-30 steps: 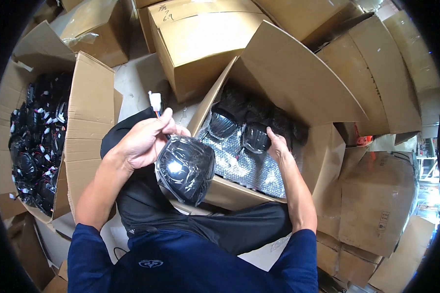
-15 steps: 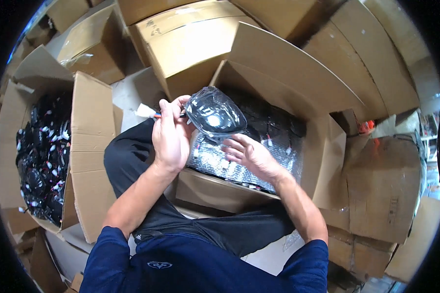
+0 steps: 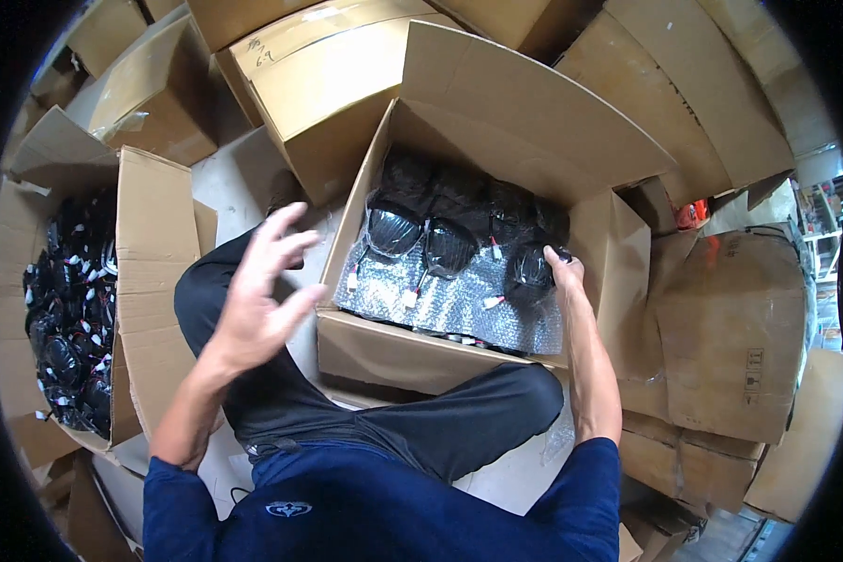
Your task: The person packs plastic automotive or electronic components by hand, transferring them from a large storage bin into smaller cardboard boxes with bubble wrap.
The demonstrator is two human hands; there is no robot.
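While the left hand (image 3: 264, 304) hangs empty, fingers spread, off the brown cardboard carton (image 3: 407, 351)'s left edge, the right hand (image 3: 569, 279) touches, grip unclear, one black rounded film-wrapped unit (image 3: 529, 270) near the right edge; farther: two matching units (image 3: 393, 230), toward left edge.

Pale floor (image 3: 223, 192), stacked brown cartons (image 3: 721, 332), bright shelving (image 3: 826, 208)

a dark navy top (image 3: 393, 506) covers the upper body, its sleeves (image 3: 180, 501) stopping near the elbows and leaving the forearms (image 3: 590, 375) and hands (image 3: 258, 309) bare. a small pale emblem (image 3: 288, 509), wing-like in outline, sits on the front. the trousers (image 3: 478, 421) are black or very dark grey, loose and creased.
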